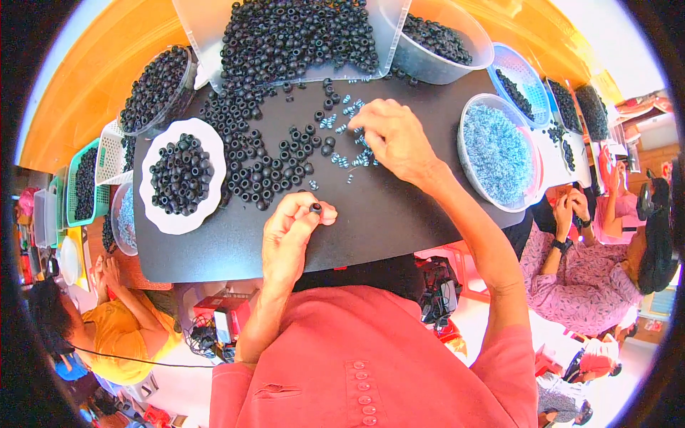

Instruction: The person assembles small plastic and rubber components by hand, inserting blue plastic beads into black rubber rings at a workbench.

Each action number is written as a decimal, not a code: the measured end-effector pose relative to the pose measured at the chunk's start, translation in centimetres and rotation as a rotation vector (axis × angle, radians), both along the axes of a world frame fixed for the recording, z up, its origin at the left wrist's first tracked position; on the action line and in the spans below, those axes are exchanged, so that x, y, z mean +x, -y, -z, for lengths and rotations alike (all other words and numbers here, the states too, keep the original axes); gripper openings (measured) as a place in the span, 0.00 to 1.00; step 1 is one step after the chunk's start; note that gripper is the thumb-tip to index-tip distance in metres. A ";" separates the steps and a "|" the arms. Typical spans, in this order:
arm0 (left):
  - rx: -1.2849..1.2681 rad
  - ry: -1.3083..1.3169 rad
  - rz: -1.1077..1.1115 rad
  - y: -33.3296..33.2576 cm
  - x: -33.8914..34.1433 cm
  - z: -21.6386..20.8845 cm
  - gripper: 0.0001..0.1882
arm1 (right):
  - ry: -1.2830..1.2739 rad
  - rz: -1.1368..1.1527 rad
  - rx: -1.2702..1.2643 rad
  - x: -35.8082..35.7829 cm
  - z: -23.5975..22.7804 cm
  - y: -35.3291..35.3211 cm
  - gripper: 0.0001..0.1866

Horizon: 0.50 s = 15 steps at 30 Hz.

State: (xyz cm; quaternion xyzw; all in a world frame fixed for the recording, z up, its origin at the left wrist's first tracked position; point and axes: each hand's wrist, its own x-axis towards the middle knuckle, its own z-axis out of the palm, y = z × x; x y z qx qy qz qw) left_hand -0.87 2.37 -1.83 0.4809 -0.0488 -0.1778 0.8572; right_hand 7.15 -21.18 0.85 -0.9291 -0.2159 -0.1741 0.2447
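Note:
My left hand [289, 235] pinches a small round black bead-like piece [315, 207] with its hole facing up, just over the near part of the dark table [349, 246]. My right hand [392, 139] reaches farther out, fingertips curled down at a loose scatter of small pale-blue metal coil springs [348, 161]. Whether a spring is between those fingers is hidden. Left of the springs spreads a pile of loose black pieces [267, 164], their holes showing. More of them fill a white scalloped plate [216, 182] at the left.
A clear bin [193, 43] of black pieces lies tipped toward me at the back. Beside it stands a clear tub [446, 70]. A round tub of springs [497, 153] sits at the right edge. Co-workers sit left, in a yellow shirt [132, 342], and right, in a patterned top [581, 285].

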 end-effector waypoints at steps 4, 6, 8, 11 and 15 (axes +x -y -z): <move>-0.011 -0.013 0.005 0.1 0.1 -0.3 0.08 | 0.072 -0.042 -0.072 0.9 0.4 0.2 0.09; -0.001 0.010 0.015 0.1 0.1 -0.2 0.07 | -0.149 0.069 0.289 1.4 0.2 0.6 0.08; -0.005 0.010 0.008 0.0 0.0 -0.2 0.07 | -0.182 0.108 0.305 1.6 -0.5 0.5 0.08; -0.009 0.015 0.010 0.0 0.0 0.0 0.07 | -0.150 0.079 0.270 1.8 -0.1 0.7 0.08; -0.036 0.004 0.015 0.0 0.0 -0.2 0.08 | -0.077 -0.028 0.121 1.7 0.1 0.8 0.08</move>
